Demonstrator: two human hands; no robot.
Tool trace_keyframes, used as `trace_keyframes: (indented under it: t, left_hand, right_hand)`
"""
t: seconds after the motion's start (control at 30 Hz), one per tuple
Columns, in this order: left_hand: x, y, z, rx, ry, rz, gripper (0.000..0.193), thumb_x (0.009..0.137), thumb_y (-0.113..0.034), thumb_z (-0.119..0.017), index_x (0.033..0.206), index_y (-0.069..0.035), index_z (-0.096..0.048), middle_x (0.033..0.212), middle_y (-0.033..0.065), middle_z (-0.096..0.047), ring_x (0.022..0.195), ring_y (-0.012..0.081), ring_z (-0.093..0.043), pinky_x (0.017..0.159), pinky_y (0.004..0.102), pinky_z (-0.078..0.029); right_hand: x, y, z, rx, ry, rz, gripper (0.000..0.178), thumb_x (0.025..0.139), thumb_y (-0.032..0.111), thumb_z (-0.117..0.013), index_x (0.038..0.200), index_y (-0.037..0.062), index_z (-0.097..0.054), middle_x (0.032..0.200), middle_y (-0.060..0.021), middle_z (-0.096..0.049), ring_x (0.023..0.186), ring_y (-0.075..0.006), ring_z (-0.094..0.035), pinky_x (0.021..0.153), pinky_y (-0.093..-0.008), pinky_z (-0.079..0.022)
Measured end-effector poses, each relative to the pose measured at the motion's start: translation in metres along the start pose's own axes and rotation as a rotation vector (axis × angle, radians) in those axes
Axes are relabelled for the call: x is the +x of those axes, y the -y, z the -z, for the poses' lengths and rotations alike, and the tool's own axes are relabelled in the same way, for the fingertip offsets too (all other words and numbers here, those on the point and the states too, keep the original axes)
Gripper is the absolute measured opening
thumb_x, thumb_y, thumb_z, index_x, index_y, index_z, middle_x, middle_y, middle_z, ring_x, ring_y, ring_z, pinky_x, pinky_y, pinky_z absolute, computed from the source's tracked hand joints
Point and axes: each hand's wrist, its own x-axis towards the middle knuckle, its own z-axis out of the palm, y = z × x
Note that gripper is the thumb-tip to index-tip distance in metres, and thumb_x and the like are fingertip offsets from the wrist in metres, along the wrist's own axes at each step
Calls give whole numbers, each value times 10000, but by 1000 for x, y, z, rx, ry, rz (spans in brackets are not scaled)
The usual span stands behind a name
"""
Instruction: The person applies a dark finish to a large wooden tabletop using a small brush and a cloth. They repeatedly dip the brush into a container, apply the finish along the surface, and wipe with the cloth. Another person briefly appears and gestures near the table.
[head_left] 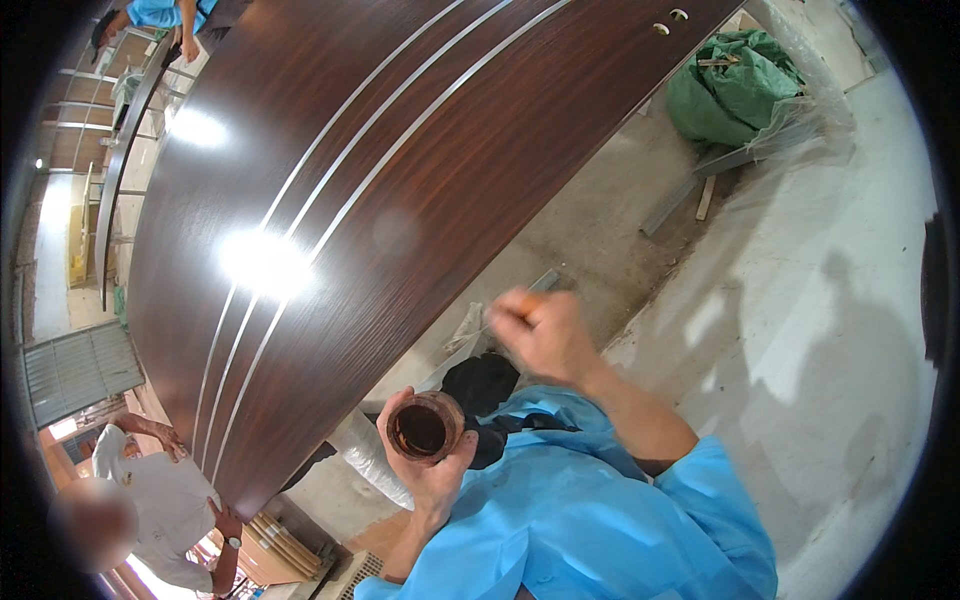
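My left hand [438, 487] is wrapped round a small open jar [455, 412] with dark brown stains on its rim and dark contents inside. Just right of it and farther out, my right hand [556, 342] is closed in a pinch and blurred by motion. A bit of orange, perhaps the handle of a thin tool, shows between its fingers; its tip is too smeared to make out. Beyond both hands lies a large glossy dark brown wooden door panel [480, 170] with three silver strips along it and two small holes near its far right corner. Neither hand touches the panel.
At the panel's near left end, a person in a white shirt [165, 505] rests both hands on it. Another person in blue [165, 12] stands far left by a second panel [125, 175]. A green sack [735, 90] and metal profiles [670, 205] lie beside the right wall [820, 330].
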Motion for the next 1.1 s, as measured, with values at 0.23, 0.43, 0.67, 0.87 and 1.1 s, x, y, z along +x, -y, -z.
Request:
trace_keyframes:
  t: [0.23,0.43,0.67,0.87,1.1]
  left_hand:
    - [-10,-5,25,29,-56,15,873,606,-81,-846,1374,-14,-438,1255,98,-530,1135,204,-577,999,339,-479]
    - [-21,3,58,-46,-65,-17,854,610,-77,-844,1366,-27,-450,1272,96,-522,1160,207,-565,1024,347,-462]
    - [-56,13,142,-157,-138,-60,874,616,-74,-837,1388,-66,-428,1389,85,-442,1276,215,-472,1095,368,-403]
    - [-91,26,240,-214,-158,12,885,589,-76,-828,1379,-90,-429,1387,70,-443,1287,228,-459,1115,388,-384]
    - [-109,54,349,-4,-210,-160,904,673,-420,-884,1367,-59,-432,1363,105,-443,1251,231,-471,1070,381,-402]
  right_hand:
    - [-6,20,6,168,-89,-271,179,936,226,-670,937,52,-710,750,-118,-692,626,-174,-639,572,-336,-494]
    - [-17,12,-22,109,-194,-202,182,927,213,-683,922,32,-706,661,-102,-647,591,-140,-584,570,-314,-480]
    - [-65,54,-113,91,-73,3,126,900,114,-712,907,-11,-698,655,-15,-609,618,-69,-536,571,-267,-449]
    - [-88,70,-159,9,-196,-94,150,898,155,-715,911,7,-699,674,-112,-659,576,-182,-586,566,-323,-470]
    - [-119,80,-205,9,-261,-23,163,907,163,-716,946,5,-715,697,-80,-657,602,-111,-544,572,-286,-453]
